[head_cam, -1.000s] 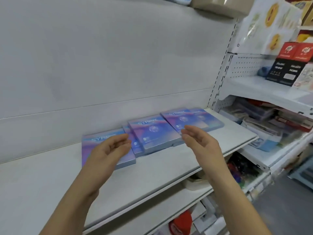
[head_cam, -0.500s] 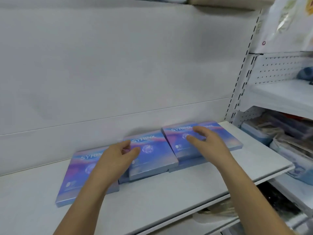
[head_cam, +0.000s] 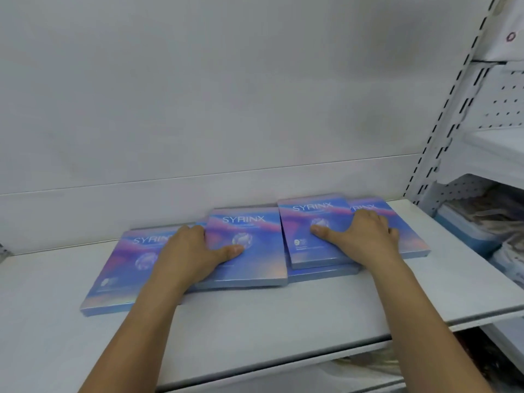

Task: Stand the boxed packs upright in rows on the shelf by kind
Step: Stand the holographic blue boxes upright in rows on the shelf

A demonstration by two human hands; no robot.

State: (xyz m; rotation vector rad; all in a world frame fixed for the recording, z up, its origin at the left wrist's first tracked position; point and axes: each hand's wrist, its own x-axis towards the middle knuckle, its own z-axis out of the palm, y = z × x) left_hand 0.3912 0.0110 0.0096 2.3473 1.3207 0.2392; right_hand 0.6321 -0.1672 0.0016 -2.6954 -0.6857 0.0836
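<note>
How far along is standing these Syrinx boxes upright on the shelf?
Done: nothing stands upright yet; the Syrinx boxes all lie flat, overlapping, on the shelf. In hand: the left hand rests on the middle box, the right hand on the top right box. Left: standing every box up.

Left hand (head_cam: 192,251) and right hand (head_cam: 365,239): both bare, thumbnails short. I've got bare forearms all the way down to the frame edge.

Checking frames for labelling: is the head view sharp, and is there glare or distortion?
Head view: light even, shadows faint; SYRINX lettering on the middle pack readable but soft; mild sheen along its front edge; right-hand shelf goods blurred; wide-angle lens slants the slotted upright.
</note>
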